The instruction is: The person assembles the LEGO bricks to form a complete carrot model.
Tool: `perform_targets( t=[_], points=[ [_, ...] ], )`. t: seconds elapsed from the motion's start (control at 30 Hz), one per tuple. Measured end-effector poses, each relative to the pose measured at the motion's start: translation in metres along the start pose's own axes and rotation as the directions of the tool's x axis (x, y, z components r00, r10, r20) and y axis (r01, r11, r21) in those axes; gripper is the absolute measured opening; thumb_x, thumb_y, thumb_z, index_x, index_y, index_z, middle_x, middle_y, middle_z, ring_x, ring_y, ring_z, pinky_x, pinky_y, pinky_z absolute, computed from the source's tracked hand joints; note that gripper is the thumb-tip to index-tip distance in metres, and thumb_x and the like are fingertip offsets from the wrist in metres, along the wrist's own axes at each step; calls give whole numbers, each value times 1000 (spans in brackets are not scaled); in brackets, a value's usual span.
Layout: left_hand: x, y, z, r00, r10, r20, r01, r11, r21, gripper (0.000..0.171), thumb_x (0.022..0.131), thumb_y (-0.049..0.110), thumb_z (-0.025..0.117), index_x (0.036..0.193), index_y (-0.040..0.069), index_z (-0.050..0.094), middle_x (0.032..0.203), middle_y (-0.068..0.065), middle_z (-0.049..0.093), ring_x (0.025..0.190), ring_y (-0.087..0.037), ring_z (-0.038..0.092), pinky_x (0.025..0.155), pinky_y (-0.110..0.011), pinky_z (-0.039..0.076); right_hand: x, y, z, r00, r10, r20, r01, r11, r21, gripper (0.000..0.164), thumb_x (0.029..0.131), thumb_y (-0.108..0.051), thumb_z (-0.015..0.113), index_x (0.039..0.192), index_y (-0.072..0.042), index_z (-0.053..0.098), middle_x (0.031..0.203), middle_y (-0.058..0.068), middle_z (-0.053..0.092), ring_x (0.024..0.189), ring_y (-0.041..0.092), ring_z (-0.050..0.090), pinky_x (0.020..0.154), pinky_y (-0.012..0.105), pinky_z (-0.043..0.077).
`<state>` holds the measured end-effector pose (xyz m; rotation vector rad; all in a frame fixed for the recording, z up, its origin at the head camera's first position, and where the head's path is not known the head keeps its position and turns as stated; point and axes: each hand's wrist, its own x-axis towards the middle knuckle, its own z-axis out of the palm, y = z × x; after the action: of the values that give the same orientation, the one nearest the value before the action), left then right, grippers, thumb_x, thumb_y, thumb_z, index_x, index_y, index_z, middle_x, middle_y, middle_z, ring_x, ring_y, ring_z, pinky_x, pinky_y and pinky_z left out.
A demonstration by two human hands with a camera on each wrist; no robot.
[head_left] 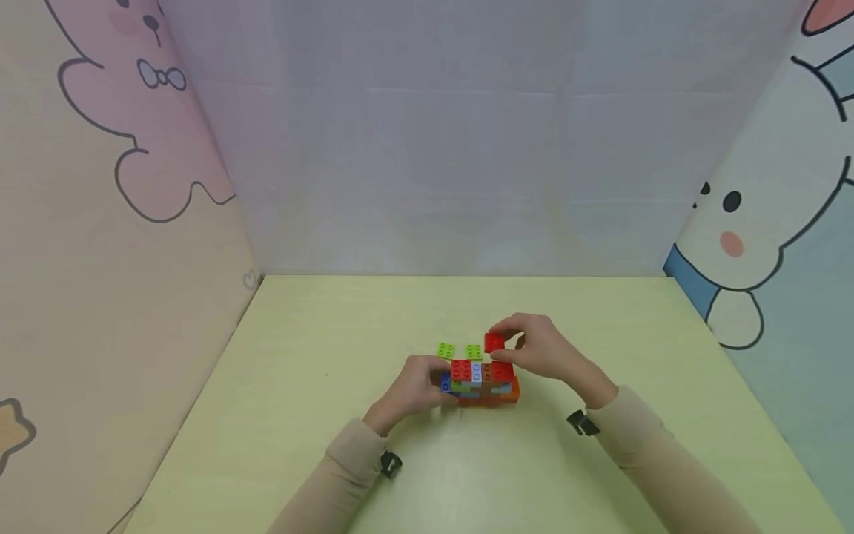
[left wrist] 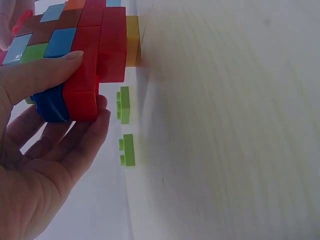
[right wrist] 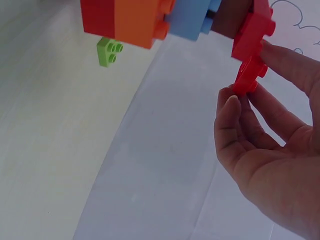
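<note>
A many-coloured block of toy bricks point(head_left: 476, 387) stands on the table, with red, blue, brown, green and orange pieces. My left hand point(head_left: 420, 386) grips its left end; in the left wrist view the thumb lies along the near side and fingers curl behind the blue and red bricks. My right hand point(head_left: 542, 347) pinches a small red brick point(head_left: 494, 342) between thumb and fingers, close to the block's top right. In the right wrist view that red brick is beside another red one on top; whether they touch I cannot tell.
Two flat light-green bricks, one left point(head_left: 445, 350) and one right point(head_left: 474, 351), lie on the table point(head_left: 320, 415) just behind the block. A pale cloth wall point(head_left: 427, 170) rises at the table's far edge, with cartoon-printed walls at both sides.
</note>
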<state>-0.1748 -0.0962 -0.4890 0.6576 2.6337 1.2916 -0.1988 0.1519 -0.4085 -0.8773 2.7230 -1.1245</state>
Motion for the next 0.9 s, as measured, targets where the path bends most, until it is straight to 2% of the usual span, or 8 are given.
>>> perform_targets(
  t=[0.37,0.5,0.67,0.9],
  points=[
    [-4,0,4,1000,29,-4,-30,999,-20,37,67,8,87,101,10,73,94,7,67,86,-9,60,76,-28,49,-9,-12,18,993,-82,89,82,997,0,27,82,-19,76,106,-8,70,99,-5,66,89,13,60,76,40,51],
    [-4,0,4,999,41,-9,-41,999,-6,36,67,8,86,101,11,74,94,9,67,86,-8,60,77,-28,48,-10,-14,20,994,-58,94,57,998,20,27,82,-18,77,107,-10,70,100,-6,65,88,11,61,78,36,51],
    [-2,-1,2,998,65,-15,-65,998,0,34,66,7,86,98,11,74,91,8,67,82,-8,60,74,-27,49,-10,-16,20,994,-42,98,43,999,-5,26,81,-19,77,105,-10,71,97,-7,65,83,10,59,71,29,51],
    [-1,0,0,997,73,-18,-73,997,7,34,67,6,86,99,11,74,91,7,68,81,-7,61,73,-26,49,-10,-18,21,993,-39,110,41,999,-18,24,80,-15,77,103,-10,71,92,-8,65,78,10,58,67,28,50]
  ],
)
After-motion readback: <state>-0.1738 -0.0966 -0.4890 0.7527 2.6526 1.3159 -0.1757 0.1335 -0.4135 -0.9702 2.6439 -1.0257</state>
